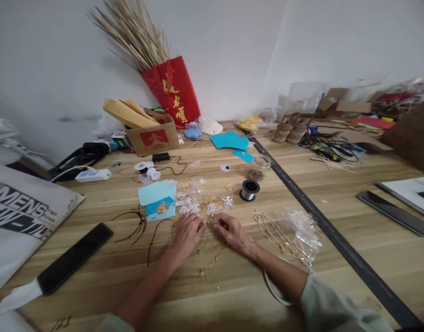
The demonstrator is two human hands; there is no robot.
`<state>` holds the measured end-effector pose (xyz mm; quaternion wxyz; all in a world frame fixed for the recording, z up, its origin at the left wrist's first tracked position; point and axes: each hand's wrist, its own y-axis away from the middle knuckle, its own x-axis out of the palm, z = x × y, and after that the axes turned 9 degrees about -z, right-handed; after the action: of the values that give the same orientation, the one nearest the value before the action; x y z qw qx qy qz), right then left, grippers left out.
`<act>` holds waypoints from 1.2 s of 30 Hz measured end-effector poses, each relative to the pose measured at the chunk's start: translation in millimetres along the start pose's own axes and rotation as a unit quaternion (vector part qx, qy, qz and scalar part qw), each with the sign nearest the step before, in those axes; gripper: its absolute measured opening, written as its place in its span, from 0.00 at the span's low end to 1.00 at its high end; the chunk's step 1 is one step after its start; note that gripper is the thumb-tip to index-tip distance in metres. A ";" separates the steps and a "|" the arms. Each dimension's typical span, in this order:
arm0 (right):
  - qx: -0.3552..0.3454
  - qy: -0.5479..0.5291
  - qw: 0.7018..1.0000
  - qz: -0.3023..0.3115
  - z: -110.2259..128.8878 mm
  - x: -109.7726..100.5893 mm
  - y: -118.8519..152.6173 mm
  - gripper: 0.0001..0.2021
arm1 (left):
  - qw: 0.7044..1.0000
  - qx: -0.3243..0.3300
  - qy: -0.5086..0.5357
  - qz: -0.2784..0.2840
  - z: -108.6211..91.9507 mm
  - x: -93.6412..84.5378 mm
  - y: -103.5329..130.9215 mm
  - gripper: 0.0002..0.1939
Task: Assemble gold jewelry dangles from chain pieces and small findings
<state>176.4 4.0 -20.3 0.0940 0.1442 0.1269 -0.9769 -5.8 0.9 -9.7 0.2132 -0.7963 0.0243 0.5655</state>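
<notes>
Found on the near side of both hands, between the forearms: fine gold chain (207, 266), loose on the tabletop (177, 304). Long axis on a slant, from near left up to far right, with small gold beads spaced along the length. Far right end close under the right hand (232, 234), at the thumb side; near left end well out from the fingers, toward the body. Nearer of the two to that far end, by eye: right hand. Left hand (188, 234) just beyond and to the left of the upper strand.

Hands side by side, with a narrow gap between the fingertips. Both with fingers curled and thumb close to the fingertips, palms down. Cannot tell of any small piece pinched in either; too small and too blurred at the tips.

Directly beyond the fingertips: silvery beads (190, 206) and gold findings, spread in heaps, nearest ones almost at the fingers. To the left of the heaps, blue cards (156, 192) with gold pieces (162, 207) on top. Beyond the right hand and slightly right, wire spool (249, 190), upright. Farther right of the right hand, longer chains (279, 240) beside clear plastic bags (303, 235).
</notes>
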 end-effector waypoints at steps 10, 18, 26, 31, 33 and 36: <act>-0.004 0.000 1.000 0.002 -3.5 0.2 -0.8 0.05 | 1.000 0.022 -0.008 0.016 0.1 2.2 -5.5 0.08; 0.002 0.004 1.000 -0.001 0.2 -1.0 -0.7 0.05 | 0.990 -0.045 0.132 -0.029 9.3 -13.7 -14.6 0.05; 0.007 -0.007 1.000 0.006 -1.9 0.5 -0.8 0.07 | 0.904 -0.200 0.376 -0.034 13.0 -26.7 -6.2 0.08; 0.008 -0.037 0.999 0.015 4.5 1.1 0.9 0.08 | 0.848 -0.279 0.450 -0.018 8.8 -32.9 9.2 0.09; 0.019 -0.052 0.998 0.019 6.6 2.3 2.1 0.09 | 0.832 -0.296 0.469 -0.016 6.2 -32.9 15.9 0.09; 0.034 -0.083 0.995 0.032 7.6 5.4 4.5 0.10 | 0.820 -0.289 0.494 -0.013 2.0 -28.7 23.8 0.09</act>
<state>170.4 -3.2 -15.9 0.1309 0.0699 0.0802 -0.9857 -24.5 -25.7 8.5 -0.0600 -0.9942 -0.0485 0.0745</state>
